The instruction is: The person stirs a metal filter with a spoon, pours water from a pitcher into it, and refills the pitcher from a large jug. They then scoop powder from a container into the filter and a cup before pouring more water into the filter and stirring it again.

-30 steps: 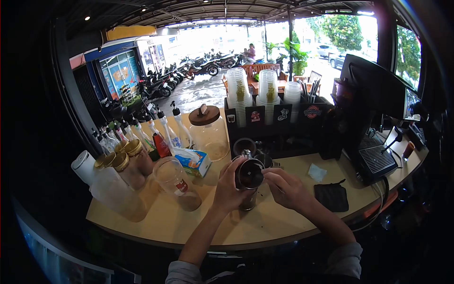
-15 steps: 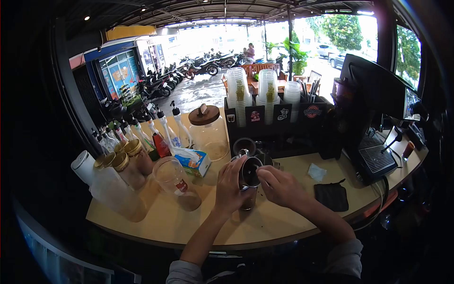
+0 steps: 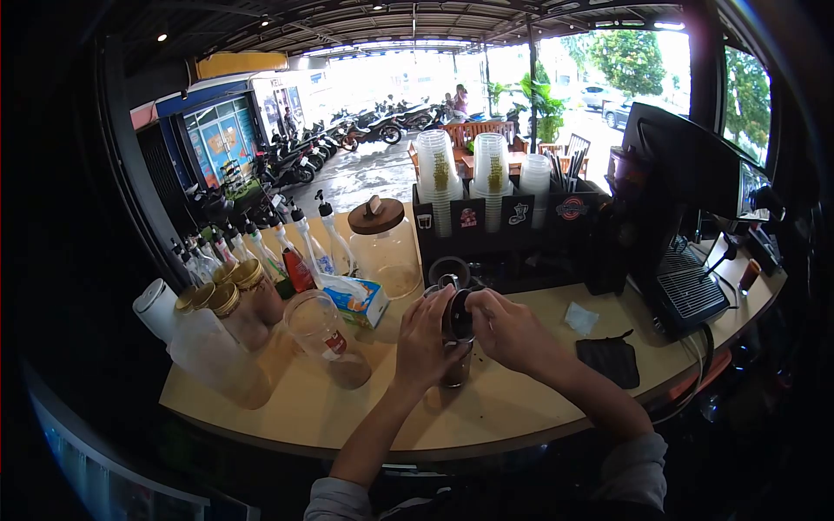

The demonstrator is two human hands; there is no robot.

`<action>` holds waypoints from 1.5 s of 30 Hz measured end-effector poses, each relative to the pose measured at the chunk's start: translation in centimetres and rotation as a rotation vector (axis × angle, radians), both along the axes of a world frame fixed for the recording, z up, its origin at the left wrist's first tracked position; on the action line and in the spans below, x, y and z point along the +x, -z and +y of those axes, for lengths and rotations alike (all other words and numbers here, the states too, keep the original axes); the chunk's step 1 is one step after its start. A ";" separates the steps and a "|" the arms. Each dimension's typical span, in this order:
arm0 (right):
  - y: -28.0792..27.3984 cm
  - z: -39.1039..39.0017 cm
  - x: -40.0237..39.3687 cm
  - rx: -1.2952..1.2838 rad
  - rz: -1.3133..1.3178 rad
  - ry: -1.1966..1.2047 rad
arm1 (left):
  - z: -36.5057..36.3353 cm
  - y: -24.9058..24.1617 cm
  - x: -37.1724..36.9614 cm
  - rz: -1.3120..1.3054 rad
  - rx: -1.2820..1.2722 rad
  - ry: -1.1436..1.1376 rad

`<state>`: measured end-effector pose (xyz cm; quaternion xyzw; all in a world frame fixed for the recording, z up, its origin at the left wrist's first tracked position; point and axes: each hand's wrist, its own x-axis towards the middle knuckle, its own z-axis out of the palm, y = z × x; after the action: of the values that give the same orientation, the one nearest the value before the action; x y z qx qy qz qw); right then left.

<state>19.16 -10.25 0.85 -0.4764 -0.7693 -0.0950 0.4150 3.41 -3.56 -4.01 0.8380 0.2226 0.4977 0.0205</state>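
At the middle of the counter my left hand wraps round a small metal cup with a dark inside, tilted so its mouth faces me. My right hand is closed at the cup's right rim, fingers pinched together; what they hold is hidden. Directly below the cup stands a clear vessel with brown contents, partly covered by my left hand. A few dark specks lie on the counter around it.
Left are a clear plastic cup, a tissue pack, gold-lidded jars, pump bottles and a wooden-lidded jar. Stacked cups fill a black organiser behind. A black cloth and espresso machine are right.
My right hand has risen slightly and turned over the cup's rim, now covering more of its mouth. The left hand keeps its hold, with the cup turned slightly.
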 end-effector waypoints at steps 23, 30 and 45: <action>-0.7 -1.0 -0.1 -0.016 0.092 -0.046 | 0.0 1.7 -0.2 -0.111 -0.098 -0.019; -1.0 -1.1 0.0 -0.020 0.052 -0.068 | 0.0 2.0 -0.3 -0.253 -0.403 0.144; -0.6 0.1 0.6 -0.109 0.259 -0.219 | 1.0 2.9 -1.0 -0.254 -0.703 0.275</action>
<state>19.81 -10.12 1.49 -0.4198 -0.7608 0.0550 0.4920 2.37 -2.52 -6.88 0.7338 0.2609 0.4833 0.3999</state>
